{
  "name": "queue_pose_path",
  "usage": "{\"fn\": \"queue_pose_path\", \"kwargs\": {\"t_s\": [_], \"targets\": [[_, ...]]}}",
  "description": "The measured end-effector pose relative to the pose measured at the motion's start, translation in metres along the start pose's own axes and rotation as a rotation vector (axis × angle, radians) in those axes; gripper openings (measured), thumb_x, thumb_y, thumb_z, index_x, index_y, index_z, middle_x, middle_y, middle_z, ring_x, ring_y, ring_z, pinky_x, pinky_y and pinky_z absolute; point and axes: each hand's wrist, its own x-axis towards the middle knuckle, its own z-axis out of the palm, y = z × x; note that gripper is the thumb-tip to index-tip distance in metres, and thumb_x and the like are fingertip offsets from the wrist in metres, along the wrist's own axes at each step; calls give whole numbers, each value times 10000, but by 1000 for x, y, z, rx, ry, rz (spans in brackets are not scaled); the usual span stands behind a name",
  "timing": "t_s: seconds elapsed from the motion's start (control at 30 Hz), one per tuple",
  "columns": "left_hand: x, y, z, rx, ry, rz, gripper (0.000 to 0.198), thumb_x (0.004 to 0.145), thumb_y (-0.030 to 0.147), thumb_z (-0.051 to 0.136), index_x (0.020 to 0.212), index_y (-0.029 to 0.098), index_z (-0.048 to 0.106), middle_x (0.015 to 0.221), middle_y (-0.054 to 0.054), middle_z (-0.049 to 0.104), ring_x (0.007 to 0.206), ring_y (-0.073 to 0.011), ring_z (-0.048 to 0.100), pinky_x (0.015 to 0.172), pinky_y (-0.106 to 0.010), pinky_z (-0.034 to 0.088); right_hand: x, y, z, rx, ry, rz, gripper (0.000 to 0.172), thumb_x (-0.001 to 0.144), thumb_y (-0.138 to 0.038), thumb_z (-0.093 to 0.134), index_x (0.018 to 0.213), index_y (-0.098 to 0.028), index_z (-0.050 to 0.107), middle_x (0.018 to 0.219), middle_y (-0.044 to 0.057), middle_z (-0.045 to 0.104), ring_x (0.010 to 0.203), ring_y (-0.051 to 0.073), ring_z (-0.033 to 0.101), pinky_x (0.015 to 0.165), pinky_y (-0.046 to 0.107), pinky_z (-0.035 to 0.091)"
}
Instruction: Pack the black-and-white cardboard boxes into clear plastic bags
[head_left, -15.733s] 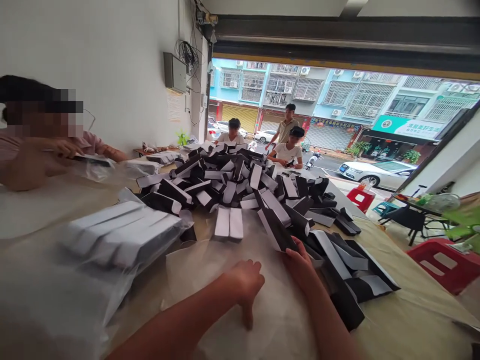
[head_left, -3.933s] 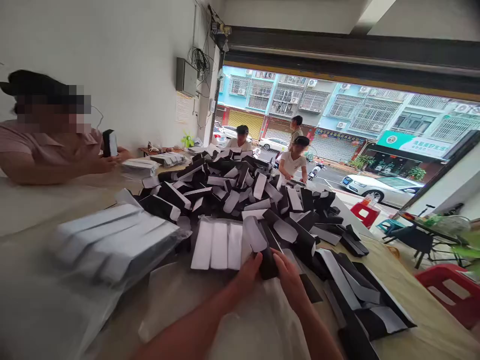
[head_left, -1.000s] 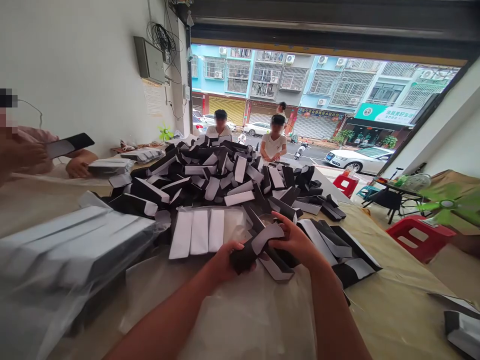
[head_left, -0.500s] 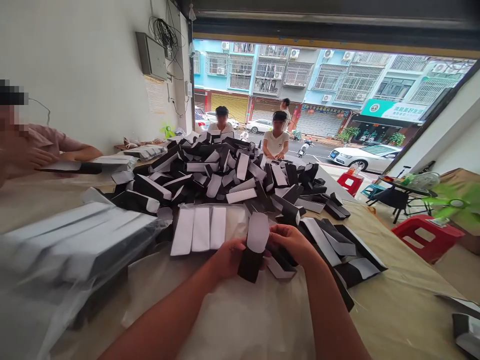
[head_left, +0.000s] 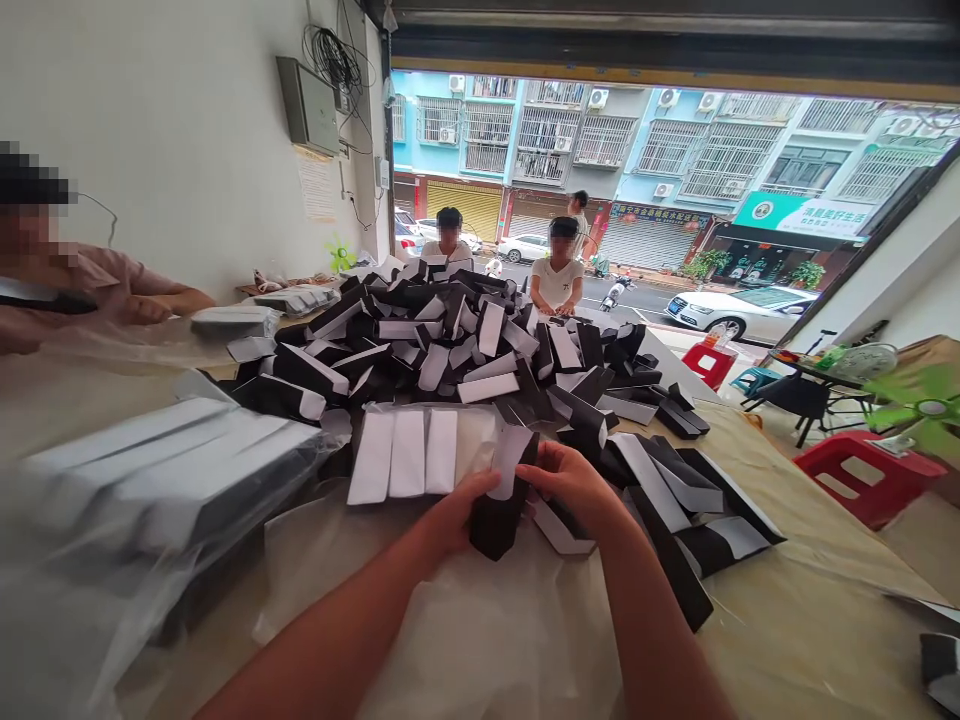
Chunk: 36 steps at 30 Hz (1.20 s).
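Observation:
Between my two hands, above the near side of the table, is a black cardboard box (head_left: 495,520) with a white flap (head_left: 512,452) at its upper end. My left hand (head_left: 466,508) grips its left side, with the thumb on the flap. On the right edge, the fingers of my right hand (head_left: 564,480) are closed, thumb and forefinger pinching near the flap. Just beyond lies a clear bag (head_left: 475,440) with white boxes (head_left: 407,452) side by side in it. Another black-and-white box (head_left: 559,530) lies under my right hand, partly hidden.
A big heap of black-and-white boxes (head_left: 435,365) covers the table's middle. Bagged white boxes (head_left: 187,470) lie at left, flat pieces (head_left: 694,500) at right. One person (head_left: 112,290) sits at left, others (head_left: 556,280) across the table. Red stools (head_left: 862,475) and a green fan (head_left: 930,408) stand at right.
The box in my hands has turned, and its white flap now sits under my thumbs. The person at left has lowered a hand and the box they held up.

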Motion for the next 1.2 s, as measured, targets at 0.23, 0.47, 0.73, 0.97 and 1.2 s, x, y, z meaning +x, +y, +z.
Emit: {"fn": "queue_pose_path", "kwargs": {"t_s": [0.23, 0.47, 0.73, 0.97, 1.2], "targets": [[2, 2, 6, 103, 200, 44, 408, 566, 296, 823, 909, 143, 661, 753, -61, 682, 669, -179, 605, 613, -291, 450, 3, -2, 12, -107, 144, 35, 398, 623, -528, 783, 614, -217, 536, 483, -51, 567, 453, 114, 484, 493, 259, 378], [9, -2, 3, 108, 252, 78, 455, 515, 242, 799, 936, 152, 651, 745, -31, 674, 635, -147, 568, 607, -273, 418, 4, -3, 15, -338, 212, -6, 276, 674, -427, 709, 579, -218, 555, 460, -43, 553, 428, 120, 471, 481, 268, 359], [8, -2, 1, 141, 232, 59, 463, 531, 222, 786, 960, 166, 620, 744, -14, 653, 649, -153, 573, 635, -283, 407, 4, -2, 17, -284, 280, -64, 369, 704, -554, 684, 671, -188, 653, 511, -35, 552, 472, 120, 466, 505, 266, 371], [8, -2, 2, 158, 215, 21, 470, 534, 233, 779, 971, 165, 620, 721, -4, 645, 617, -140, 556, 619, -277, 399, 8, 2, 14, -185, 308, -58, 401, 626, -563, 754, 589, -203, 582, 480, -47, 516, 446, 98, 410, 458, 247, 321], [6, 0, 3, 174, 211, 26, 456, 535, 224, 789, 961, 160, 639, 722, -3, 648, 618, -131, 542, 615, -267, 396, 6, -1, 15, -143, 341, -72, 435, 604, -589, 778, 659, -179, 643, 496, -48, 532, 434, 93, 439, 466, 248, 349]]}}
